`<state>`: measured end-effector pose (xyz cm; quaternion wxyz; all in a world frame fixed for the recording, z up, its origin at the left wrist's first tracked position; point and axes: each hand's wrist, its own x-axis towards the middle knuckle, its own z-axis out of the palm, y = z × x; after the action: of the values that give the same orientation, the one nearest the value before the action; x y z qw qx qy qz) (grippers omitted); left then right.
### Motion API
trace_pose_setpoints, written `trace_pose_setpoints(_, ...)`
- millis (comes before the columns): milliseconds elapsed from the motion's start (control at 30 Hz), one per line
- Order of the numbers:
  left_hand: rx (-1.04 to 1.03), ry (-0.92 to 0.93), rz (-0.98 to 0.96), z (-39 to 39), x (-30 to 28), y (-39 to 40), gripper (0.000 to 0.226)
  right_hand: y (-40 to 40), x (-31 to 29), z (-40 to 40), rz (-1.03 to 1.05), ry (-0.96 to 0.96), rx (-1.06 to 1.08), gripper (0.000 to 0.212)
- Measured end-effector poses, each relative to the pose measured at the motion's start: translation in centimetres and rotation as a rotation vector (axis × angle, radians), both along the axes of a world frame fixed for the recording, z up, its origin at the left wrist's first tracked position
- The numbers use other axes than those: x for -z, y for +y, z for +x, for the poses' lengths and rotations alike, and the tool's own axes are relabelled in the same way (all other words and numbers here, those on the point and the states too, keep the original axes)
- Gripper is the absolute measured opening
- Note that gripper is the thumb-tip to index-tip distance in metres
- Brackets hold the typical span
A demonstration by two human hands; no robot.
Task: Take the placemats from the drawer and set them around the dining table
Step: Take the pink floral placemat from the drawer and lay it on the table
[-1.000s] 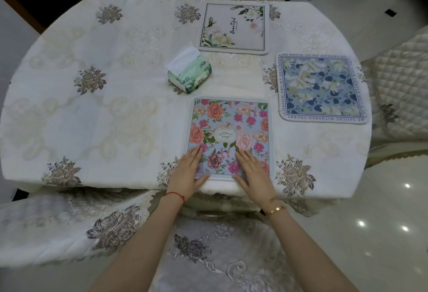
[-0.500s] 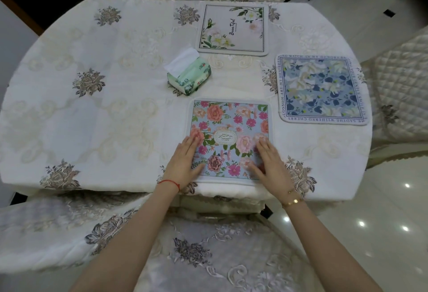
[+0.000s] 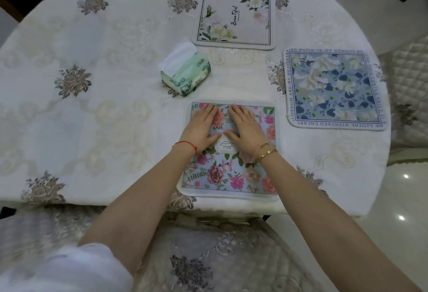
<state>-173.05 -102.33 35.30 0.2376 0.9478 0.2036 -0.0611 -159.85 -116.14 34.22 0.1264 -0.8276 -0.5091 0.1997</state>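
Your left hand [image 3: 202,127] lies flat, fingers straight and together, pressing the pink mat [image 3: 231,171]; a second ago it sat at the near edge, now it has slid up to the far half. Your right hand [image 3: 246,128] has done the same, flat beside it, thumbs nearly meeting. That reads as a smoothing stroke, so this mat looks placed. It lies at the table's [image 3: 92,106] near edge, long axis running away from you, label sideways. Beyond it the white mat [image 3: 234,18], to the right the blue mat [image 3: 333,88]: three down.
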Motion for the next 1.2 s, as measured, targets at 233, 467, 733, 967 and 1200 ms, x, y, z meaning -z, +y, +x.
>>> trace_pose_setpoints(233, -0.012, -0.020, 0.081, 0.0, 0.9, 1.2, 0.095, -0.1, 0.6, 1.7, 0.028, -0.039, -0.015, 0.084)
trace_pose_setpoints(467, -0.116, 0.024, 0.098, -2.1, 0.9, 2.5, 0.101, -5.2, 0.3, 4.5, 0.005, -0.033, 0.182, 0.093)
trace_pose_setpoints(733, -0.006, -0.017, 0.063, -4.9, 0.6, -1.2, 0.087, -6.4, -0.6, -1.4, 0.073, -0.047, 0.055, 0.075)
trace_pose_setpoints(967, -0.015, -0.004, 0.006, -7.3, 1.2, -5.3, 0.080, -7.3, 1.2, -6.0, 0.051, -0.001, -0.004, 0.071)
trace_pose_setpoints(1200, -0.119, 0.030, 0.067, -11.4, 0.7, -4.5, 0.086, -13.6, 0.1, -3.8, 0.041, -0.010, 0.138, 0.074)
